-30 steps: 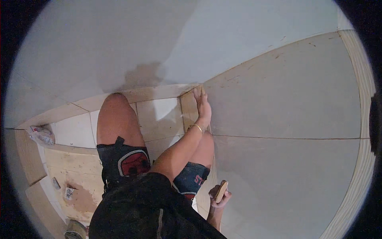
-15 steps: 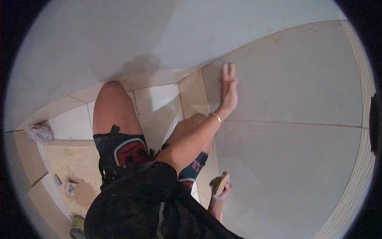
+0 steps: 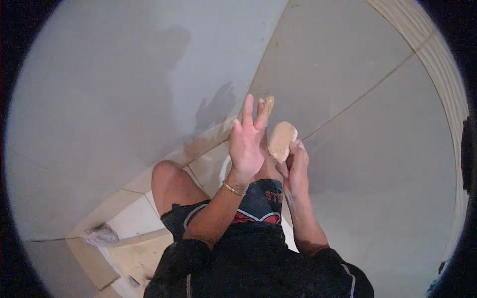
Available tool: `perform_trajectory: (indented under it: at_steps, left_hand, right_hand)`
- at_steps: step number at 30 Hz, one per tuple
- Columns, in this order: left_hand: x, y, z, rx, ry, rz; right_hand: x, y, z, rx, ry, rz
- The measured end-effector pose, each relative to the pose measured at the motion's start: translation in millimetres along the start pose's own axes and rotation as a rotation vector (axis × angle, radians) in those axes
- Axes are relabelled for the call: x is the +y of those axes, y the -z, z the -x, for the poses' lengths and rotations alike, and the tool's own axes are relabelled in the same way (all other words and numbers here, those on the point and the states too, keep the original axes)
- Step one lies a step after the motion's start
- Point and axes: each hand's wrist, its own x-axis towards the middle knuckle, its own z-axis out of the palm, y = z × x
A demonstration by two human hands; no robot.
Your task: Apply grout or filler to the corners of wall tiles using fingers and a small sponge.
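Note:
My left hand (image 3: pixel 247 151) is raised with its palm toward me, fingers spread and nothing held in it. Tan, paste-like matter coats one or two of its fingertips. Just to its right, my right hand (image 3: pixel 299 169) grips an oval tan pad (image 3: pixel 281 140) with a whitish edge. The pad's broad face is tan and looks smeared; its exact kind I cannot make out. The two hands are close together but apart, in front of the grey tiled wall (image 3: pixel 357 114), which has a thin seam running across it.
A second grey wall (image 3: pixel 114 99) meets the tiled one in a corner, with a beige strip (image 3: pixel 112 206) along its base. A crumpled plastic bag (image 3: pixel 102 233) lies low at the left. Beside it is a pale board (image 3: pixel 139 248). My bent knee (image 3: pixel 171 179) is close to the wall.
My left hand has come back from beside the tiled wall and turned palm toward me. My right hand has risen with the pad to meet it. The view has turned.

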Motion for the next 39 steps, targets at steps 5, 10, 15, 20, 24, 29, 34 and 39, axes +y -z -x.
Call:
perform_trajectory:
  at_steps: [5, 10, 15, 20, 24, 29, 34, 39]
  left_hand:
    - [9, -25, 8, -0.038, -0.013, -0.144]
    - [5, -28, 18, -0.093, -0.068, -0.221]
    - [3, -26, 19, -0.089, -0.147, -0.462]
    - [-1, -9, 19, -0.128, -0.176, -0.611]
    - [-2, 1, 22, -0.154, -0.257, -0.747]
    - [18, 22, 32, -0.175, -0.346, -1.05]
    - [35, 23, 18, -0.198, -0.421, -1.076]
    - [46, 9, 2, -0.321, -0.361, -1.042]
  right_hand:
    - [-15, -17, 13, -0.012, 0.011, -0.099]
    - [-16, -19, 15, 0.012, -0.007, -0.154]
    - [-16, -23, 14, 0.032, 0.023, -0.224]
    - [-16, -15, 9, 0.048, -0.168, -0.287]
    - [17, -3, 5, 0.058, 0.561, 0.462]
    - [-16, -13, 4, 0.003, -0.077, -0.242]
    - [-7, -6, -7, -0.116, 0.052, -0.216]
    - [-12, -2, -3, -0.173, 0.107, -0.137]
